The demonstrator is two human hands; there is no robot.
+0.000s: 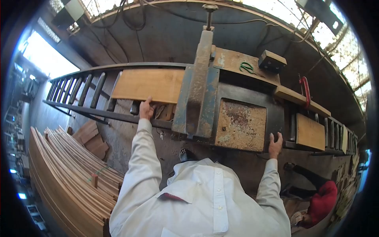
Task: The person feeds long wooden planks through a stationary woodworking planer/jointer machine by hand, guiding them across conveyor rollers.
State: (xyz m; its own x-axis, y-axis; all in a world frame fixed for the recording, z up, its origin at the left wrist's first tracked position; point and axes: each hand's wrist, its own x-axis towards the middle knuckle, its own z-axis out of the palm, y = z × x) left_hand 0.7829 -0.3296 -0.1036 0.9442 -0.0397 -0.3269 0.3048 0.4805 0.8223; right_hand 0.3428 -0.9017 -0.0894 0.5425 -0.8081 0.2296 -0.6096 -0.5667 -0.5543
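A wide, flat wooden board (148,84) lies on the rollers at the left, its right end against the blue machine (199,87). My left hand (146,109) is at the board's near edge, with its fingers curled against it. Out at the right, my right hand (275,145) rests by the dark edge of the machine's bed, fingers apart and holding nothing. Between my hands is the machine's worn, rust-stained panel (241,124).
Roller conveyors (92,93) run out on both sides. Another board (310,132) lies on the right rollers near a red clamp (305,91). A stack of long wooden strips (75,166) stands at lower left. A person in red (321,203) is low at the right.
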